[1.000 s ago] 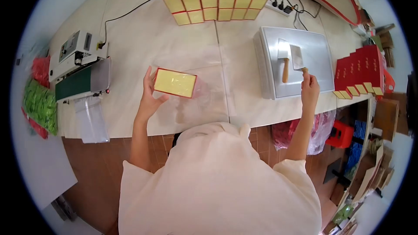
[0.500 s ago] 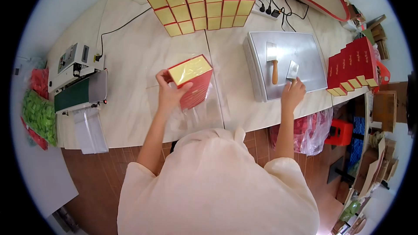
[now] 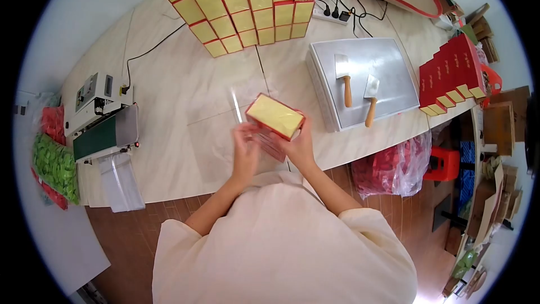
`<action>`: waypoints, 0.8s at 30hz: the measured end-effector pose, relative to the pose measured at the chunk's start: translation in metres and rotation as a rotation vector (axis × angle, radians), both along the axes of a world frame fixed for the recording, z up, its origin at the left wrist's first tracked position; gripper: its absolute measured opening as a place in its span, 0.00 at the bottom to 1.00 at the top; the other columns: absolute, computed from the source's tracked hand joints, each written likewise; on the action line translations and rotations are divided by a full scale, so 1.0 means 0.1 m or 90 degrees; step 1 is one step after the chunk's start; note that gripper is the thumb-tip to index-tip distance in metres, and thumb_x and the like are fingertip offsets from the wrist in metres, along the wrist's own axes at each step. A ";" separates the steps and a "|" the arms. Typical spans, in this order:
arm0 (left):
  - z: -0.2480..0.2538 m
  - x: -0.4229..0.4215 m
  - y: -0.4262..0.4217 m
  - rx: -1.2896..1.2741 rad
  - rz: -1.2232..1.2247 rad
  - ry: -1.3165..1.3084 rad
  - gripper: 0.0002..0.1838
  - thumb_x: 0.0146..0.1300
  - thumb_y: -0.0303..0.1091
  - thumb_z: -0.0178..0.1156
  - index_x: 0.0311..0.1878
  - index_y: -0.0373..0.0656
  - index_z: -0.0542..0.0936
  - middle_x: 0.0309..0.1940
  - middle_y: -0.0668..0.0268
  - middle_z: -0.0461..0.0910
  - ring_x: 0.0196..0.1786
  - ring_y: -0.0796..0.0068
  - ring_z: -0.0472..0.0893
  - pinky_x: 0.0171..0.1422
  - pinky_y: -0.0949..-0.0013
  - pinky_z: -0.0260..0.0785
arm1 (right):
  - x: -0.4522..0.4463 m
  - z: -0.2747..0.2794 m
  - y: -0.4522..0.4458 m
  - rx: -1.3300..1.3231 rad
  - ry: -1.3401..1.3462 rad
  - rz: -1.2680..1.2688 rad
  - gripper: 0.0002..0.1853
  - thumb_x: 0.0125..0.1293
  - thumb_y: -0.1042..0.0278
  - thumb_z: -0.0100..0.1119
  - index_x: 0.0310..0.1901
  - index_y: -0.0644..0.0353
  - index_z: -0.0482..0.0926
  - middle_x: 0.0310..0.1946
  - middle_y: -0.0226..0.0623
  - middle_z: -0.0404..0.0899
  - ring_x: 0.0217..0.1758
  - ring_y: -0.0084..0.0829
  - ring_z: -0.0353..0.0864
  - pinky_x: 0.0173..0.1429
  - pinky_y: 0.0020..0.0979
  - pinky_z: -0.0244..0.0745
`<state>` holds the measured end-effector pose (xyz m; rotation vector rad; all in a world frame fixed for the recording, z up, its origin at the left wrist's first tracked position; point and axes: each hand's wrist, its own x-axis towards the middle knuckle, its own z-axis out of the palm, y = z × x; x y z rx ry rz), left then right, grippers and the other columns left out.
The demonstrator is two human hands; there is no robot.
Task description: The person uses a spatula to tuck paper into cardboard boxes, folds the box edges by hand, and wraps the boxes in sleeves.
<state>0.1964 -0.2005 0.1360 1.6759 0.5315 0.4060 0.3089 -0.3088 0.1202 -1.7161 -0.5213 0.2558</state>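
A red box with a yellow end (image 3: 274, 115) stands tilted in front of me at the table's near side. My right hand (image 3: 299, 145) grips its right side, thumb and fingers around it. On its left, my left hand (image 3: 246, 145) is closed on clear plastic film (image 3: 235, 104) that lies loosely about the box; its fingertips are slightly blurred. Two scrapers with wooden handles, one on the left (image 3: 347, 91) and one on the right (image 3: 370, 111), lie on a metal-topped hot plate (image 3: 388, 81), apart from both hands.
Stacked red-and-yellow boxes (image 3: 242, 11) stand at the back. A sealing machine (image 3: 107, 118) sits on the left, with clear bags (image 3: 121, 180) hanging by it. More red boxes (image 3: 453, 79) stand right. A power strip (image 3: 331, 16) with cables lies behind the plate.
My right hand has let go of the right scraper and moved left onto the box. The box has turned and come nearer. My left hand has shifted from the box to the film.
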 end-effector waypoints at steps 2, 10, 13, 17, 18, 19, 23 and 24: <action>0.01 0.07 0.20 -0.164 0.264 -0.039 0.22 0.76 0.38 0.48 0.67 0.40 0.62 0.59 0.60 0.73 0.64 0.68 0.72 0.70 0.62 0.62 | 0.02 0.13 -0.01 -0.032 0.030 0.031 0.43 0.46 0.67 0.79 0.62 0.65 0.63 0.53 0.44 0.74 0.57 0.37 0.76 0.62 0.34 0.71; 0.18 -0.12 0.48 -0.175 0.165 -0.078 0.33 0.80 0.57 0.32 0.72 0.38 0.65 0.69 0.60 0.68 0.74 0.69 0.63 0.79 0.62 0.50 | -0.14 0.24 0.22 0.007 -0.036 0.152 0.44 0.46 0.66 0.82 0.62 0.62 0.64 0.58 0.43 0.71 0.59 0.38 0.74 0.63 0.34 0.69; 0.20 -0.16 0.51 -0.111 0.241 -0.078 0.34 0.79 0.57 0.32 0.74 0.38 0.60 0.72 0.60 0.63 0.75 0.68 0.61 0.80 0.63 0.48 | -0.14 0.09 0.39 0.098 -0.034 0.202 0.45 0.46 0.66 0.81 0.64 0.63 0.63 0.61 0.45 0.70 0.65 0.41 0.71 0.68 0.35 0.67; -0.09 -0.15 0.68 -0.088 0.264 -0.060 0.32 0.81 0.52 0.33 0.75 0.37 0.57 0.72 0.55 0.62 0.75 0.64 0.61 0.80 0.63 0.48 | -0.08 -0.06 0.45 -0.030 -0.100 0.243 0.49 0.47 0.64 0.81 0.68 0.65 0.59 0.64 0.50 0.68 0.69 0.47 0.67 0.72 0.39 0.63; -0.06 -0.15 0.72 -0.083 0.277 -0.048 0.31 0.81 0.52 0.34 0.76 0.38 0.56 0.71 0.54 0.63 0.75 0.64 0.62 0.80 0.63 0.48 | -0.05 -0.04 0.44 -0.084 -0.125 0.275 0.51 0.48 0.62 0.80 0.69 0.65 0.58 0.65 0.51 0.67 0.70 0.48 0.67 0.73 0.41 0.62; -0.03 -0.15 0.74 -0.076 0.297 -0.035 0.31 0.81 0.51 0.34 0.76 0.39 0.55 0.71 0.54 0.64 0.74 0.64 0.63 0.79 0.63 0.49 | -0.01 -0.01 0.42 -0.078 -0.211 0.272 0.54 0.49 0.57 0.79 0.72 0.66 0.55 0.67 0.53 0.66 0.70 0.50 0.65 0.74 0.43 0.60; 0.16 -0.13 0.86 -0.020 0.242 -0.006 0.30 0.80 0.50 0.37 0.76 0.41 0.54 0.70 0.52 0.65 0.75 0.63 0.62 0.78 0.64 0.50 | 0.49 0.20 0.16 -0.175 -0.329 0.222 0.50 0.53 0.53 0.76 0.72 0.63 0.58 0.67 0.51 0.66 0.70 0.51 0.65 0.74 0.43 0.60; 0.27 -0.09 0.83 0.042 0.262 -0.039 0.28 0.80 0.47 0.41 0.74 0.40 0.59 0.68 0.53 0.68 0.73 0.64 0.65 0.76 0.63 0.54 | 0.69 0.19 0.06 -0.244 -0.325 0.171 0.47 0.54 0.53 0.75 0.71 0.63 0.60 0.67 0.51 0.67 0.70 0.50 0.65 0.74 0.43 0.60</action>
